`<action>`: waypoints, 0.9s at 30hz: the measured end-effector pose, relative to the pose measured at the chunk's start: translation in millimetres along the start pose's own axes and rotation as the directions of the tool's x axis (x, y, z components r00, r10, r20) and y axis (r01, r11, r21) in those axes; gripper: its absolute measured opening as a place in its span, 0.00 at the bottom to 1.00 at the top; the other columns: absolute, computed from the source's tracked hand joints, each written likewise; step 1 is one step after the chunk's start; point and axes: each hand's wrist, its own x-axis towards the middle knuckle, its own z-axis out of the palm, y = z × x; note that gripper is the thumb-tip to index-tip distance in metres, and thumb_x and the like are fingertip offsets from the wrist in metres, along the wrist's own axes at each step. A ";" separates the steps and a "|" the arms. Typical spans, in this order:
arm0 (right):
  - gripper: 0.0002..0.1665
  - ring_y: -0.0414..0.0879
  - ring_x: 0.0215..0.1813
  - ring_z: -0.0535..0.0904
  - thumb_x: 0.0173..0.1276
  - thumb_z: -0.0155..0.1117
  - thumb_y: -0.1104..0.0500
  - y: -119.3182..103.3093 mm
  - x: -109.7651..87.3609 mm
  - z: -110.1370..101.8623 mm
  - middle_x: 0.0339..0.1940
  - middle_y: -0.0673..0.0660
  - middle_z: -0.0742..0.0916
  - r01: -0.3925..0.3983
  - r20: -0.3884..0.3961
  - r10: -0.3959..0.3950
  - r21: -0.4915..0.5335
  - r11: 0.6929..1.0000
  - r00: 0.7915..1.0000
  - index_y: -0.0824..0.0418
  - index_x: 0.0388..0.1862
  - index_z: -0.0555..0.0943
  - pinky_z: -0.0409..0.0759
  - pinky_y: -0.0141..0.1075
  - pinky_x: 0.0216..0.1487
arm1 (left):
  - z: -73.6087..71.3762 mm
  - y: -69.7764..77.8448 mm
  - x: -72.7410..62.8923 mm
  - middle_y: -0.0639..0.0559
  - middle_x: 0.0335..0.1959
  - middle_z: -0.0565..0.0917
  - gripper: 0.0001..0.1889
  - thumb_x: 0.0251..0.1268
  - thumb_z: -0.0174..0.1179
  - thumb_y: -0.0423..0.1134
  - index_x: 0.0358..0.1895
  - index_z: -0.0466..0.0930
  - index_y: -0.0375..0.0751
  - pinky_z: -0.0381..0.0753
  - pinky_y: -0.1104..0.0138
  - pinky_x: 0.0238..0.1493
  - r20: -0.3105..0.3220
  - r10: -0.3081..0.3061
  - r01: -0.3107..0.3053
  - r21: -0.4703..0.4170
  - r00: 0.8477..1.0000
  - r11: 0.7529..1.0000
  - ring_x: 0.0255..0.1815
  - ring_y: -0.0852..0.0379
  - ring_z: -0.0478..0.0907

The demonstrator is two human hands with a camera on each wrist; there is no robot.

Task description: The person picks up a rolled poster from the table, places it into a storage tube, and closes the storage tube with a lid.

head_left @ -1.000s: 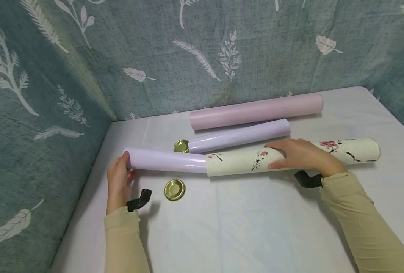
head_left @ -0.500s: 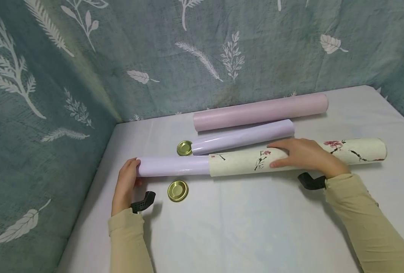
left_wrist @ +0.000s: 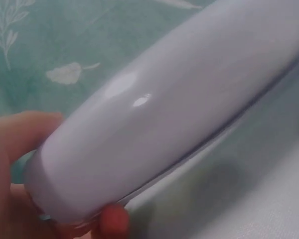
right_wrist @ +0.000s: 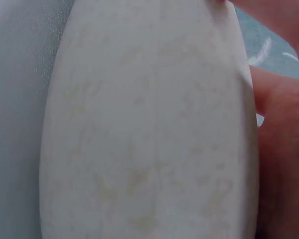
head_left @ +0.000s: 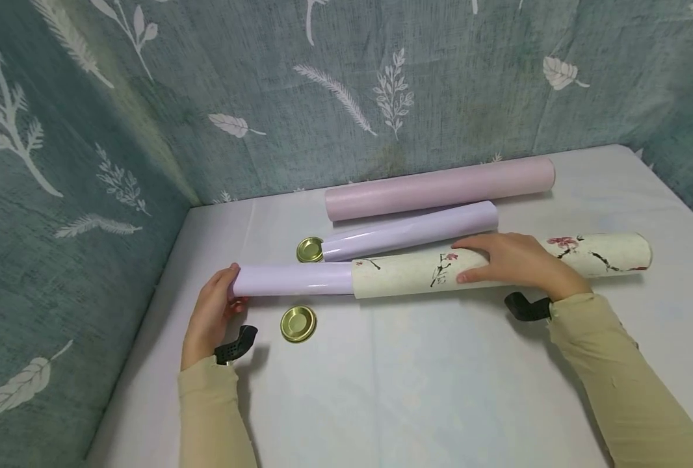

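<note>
A glossy lavender roll [head_left: 294,279] runs into the left opening of a cream tube [head_left: 405,275] printed with red blossoms and dark twigs. At the roll's outer left end, my left hand [head_left: 209,318] grips it with curled fingers. The left wrist view has the thumb on one side of the lavender roll [left_wrist: 154,114] and a fingertip below it. My right hand [head_left: 513,263] holds the cream tube around its middle, thumb and fingers spread across it. How far the roll reaches inside the tube is hidden.
Behind them lie a second lavender roll [head_left: 411,233] and a pink roll [head_left: 440,188]. One gold round lid [head_left: 309,249] touches the second roll's left end; another gold lid [head_left: 298,324] lies nearer me. A patterned green cloth [head_left: 323,97] hangs behind the white table [head_left: 440,390].
My left hand has moved right with the lavender roll, which has slid farther into the cream tube and straightened in line with it. My right hand keeps its hold in place.
</note>
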 end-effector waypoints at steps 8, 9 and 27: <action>0.45 0.52 0.58 0.70 0.43 0.55 0.23 -2.7 3.4 -2.2 0.57 0.49 0.76 -0.010 0.005 0.010 0.011 1.000 1.000 0.41 0.60 0.70 0.68 0.51 0.49 | -10.2 -3.3 1.1 0.46 0.47 0.67 0.33 0.55 0.53 0.61 0.57 0.59 0.42 0.69 0.73 0.25 0.073 0.059 -0.052 -0.100 0.996 0.994 0.32 0.58 0.70; 0.45 0.52 0.58 0.69 0.42 0.55 0.23 -2.4 3.1 -1.8 0.57 0.49 0.76 -0.015 0.009 0.015 0.014 1.000 1.000 0.41 0.60 0.70 0.68 0.52 0.49 | -10.1 -3.7 0.9 0.46 0.47 0.67 0.33 0.56 0.53 0.60 0.57 0.59 0.41 0.70 0.73 0.25 0.075 0.064 -0.056 -0.100 0.995 0.993 0.32 0.59 0.70; 0.44 0.52 0.58 0.69 0.45 0.53 0.23 -0.1 -0.1 -1.0 0.58 0.49 0.75 0.004 0.016 -0.004 0.027 1.000 1.000 0.41 0.60 0.69 0.67 0.52 0.50 | -4.1 -2.8 -1.3 0.47 0.48 0.68 0.33 0.60 0.49 0.58 0.60 0.57 0.37 0.75 0.72 0.30 0.113 0.071 -0.065 -0.054 0.991 0.996 0.33 0.60 0.73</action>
